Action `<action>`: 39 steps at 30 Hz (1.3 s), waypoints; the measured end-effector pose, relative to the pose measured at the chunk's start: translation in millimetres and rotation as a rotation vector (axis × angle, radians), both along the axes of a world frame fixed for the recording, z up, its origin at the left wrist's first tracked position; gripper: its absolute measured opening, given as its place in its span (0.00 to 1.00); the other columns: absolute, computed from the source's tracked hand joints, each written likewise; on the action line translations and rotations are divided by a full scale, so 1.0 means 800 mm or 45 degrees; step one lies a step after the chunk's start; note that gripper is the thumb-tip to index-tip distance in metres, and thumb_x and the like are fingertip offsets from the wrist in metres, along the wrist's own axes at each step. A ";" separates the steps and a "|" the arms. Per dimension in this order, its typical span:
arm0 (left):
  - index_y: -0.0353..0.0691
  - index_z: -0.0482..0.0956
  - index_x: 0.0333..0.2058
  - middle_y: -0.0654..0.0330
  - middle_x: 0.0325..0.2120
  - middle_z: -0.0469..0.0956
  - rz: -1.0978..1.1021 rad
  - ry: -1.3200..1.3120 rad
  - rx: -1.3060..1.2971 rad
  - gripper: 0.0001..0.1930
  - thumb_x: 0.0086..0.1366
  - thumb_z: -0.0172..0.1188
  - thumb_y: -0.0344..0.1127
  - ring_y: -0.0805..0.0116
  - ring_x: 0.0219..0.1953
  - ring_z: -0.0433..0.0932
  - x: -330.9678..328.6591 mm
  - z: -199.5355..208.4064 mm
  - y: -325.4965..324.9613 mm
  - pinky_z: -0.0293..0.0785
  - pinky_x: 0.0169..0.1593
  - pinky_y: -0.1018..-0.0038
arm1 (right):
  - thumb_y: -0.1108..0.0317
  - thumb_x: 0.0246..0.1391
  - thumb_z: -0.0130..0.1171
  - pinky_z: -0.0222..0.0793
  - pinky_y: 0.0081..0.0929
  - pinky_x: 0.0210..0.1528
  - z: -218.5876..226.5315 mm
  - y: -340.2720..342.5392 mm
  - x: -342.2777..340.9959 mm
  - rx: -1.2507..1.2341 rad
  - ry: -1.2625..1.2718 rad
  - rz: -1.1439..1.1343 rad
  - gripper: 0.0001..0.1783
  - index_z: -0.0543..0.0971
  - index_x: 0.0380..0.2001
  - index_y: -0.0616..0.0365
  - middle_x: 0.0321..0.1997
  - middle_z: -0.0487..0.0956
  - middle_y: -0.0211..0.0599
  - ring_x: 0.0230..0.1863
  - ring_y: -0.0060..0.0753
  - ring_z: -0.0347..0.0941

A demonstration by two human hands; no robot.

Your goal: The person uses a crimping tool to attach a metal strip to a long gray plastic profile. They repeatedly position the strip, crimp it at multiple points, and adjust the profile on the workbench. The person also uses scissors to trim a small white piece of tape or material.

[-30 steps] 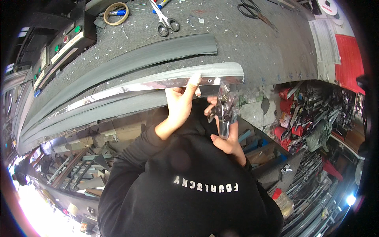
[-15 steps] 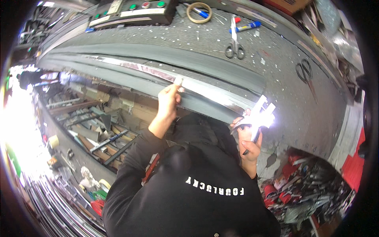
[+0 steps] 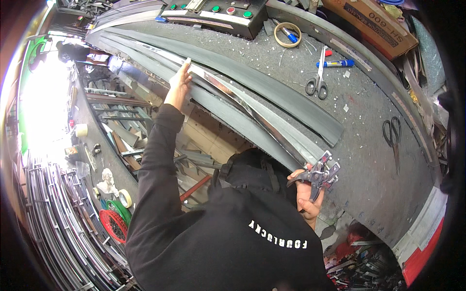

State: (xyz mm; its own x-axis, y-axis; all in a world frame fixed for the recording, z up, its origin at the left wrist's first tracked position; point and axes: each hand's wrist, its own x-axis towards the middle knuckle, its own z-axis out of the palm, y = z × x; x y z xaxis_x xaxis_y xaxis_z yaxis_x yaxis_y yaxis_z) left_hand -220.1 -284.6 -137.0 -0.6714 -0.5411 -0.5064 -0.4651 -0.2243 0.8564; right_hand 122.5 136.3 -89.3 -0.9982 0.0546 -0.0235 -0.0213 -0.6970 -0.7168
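Both grips closed. Left hand (image 3: pixel 180 83) pinches the shiny-faced strip (image 3: pixel 208 76) part-way along its length. Right hand (image 3: pixel 308 202) wraps the handles of a metal plier-type tool (image 3: pixel 319 175), whose head is at the strip's right-hand end; cannot tell whether the end sits inside the jaws. The strip runs along the near edge of the table (image 3: pixel 374 160), between a far grey strip (image 3: pixel 242 72) and a near grey strip (image 3: pixel 233 116).

Containers: red basket (image 3: pixel 103 219), off the table's near edge to the left, holds many small dark pieces, too fine to identify. Green basket (image 3: pixel 127 212) just beside it; contents unclear. Cardboard box (image 3: pixel 376 26) past the table's far edge; interior not visible.

Toward the table's far edge: tape ring (image 3: pixel 276 36) with a blue marker (image 3: pixel 291 36) lying partly within it; light-bladed scissors (image 3: pixel 319 80) nearby. Dark scissors (image 3: pixel 392 138) near the right edge.
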 end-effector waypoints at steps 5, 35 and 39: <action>0.37 0.83 0.38 0.61 0.36 0.83 0.087 0.043 -0.166 0.17 0.52 0.74 0.39 0.70 0.37 0.80 -0.050 -0.002 -0.073 0.72 0.31 0.77 | 0.70 0.33 0.61 0.60 0.48 0.57 -0.002 0.001 0.003 -0.009 -0.031 0.030 0.48 0.57 0.62 0.75 0.48 0.71 0.58 0.53 0.52 0.67; 0.30 0.79 0.33 0.61 0.23 0.78 -0.717 0.353 0.359 0.04 0.64 0.58 0.26 0.79 0.17 0.71 -0.024 0.019 -0.152 0.64 0.24 0.83 | 0.74 0.26 0.55 0.70 0.41 0.57 0.013 -0.500 -0.345 -0.105 -0.381 0.024 0.49 0.60 0.62 0.72 0.56 0.69 0.50 0.50 0.45 0.72; 0.30 0.80 0.29 0.60 0.22 0.79 -0.677 0.214 0.304 0.04 0.62 0.58 0.24 0.78 0.15 0.71 -0.033 0.031 -0.174 0.64 0.21 0.81 | 0.74 0.26 0.55 0.71 0.40 0.56 0.012 -0.504 -0.346 -0.156 -0.450 -0.066 0.49 0.60 0.62 0.72 0.54 0.70 0.49 0.51 0.43 0.72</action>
State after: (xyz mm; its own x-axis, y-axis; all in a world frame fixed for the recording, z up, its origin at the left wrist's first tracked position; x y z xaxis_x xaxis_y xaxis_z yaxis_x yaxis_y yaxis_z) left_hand -246.1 -423.5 -112.2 -0.8998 0.0064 -0.4363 -0.4292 -0.1933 0.8823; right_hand -154.0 -266.5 -79.4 -0.9233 0.0800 -0.3756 0.1752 -0.7827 -0.5972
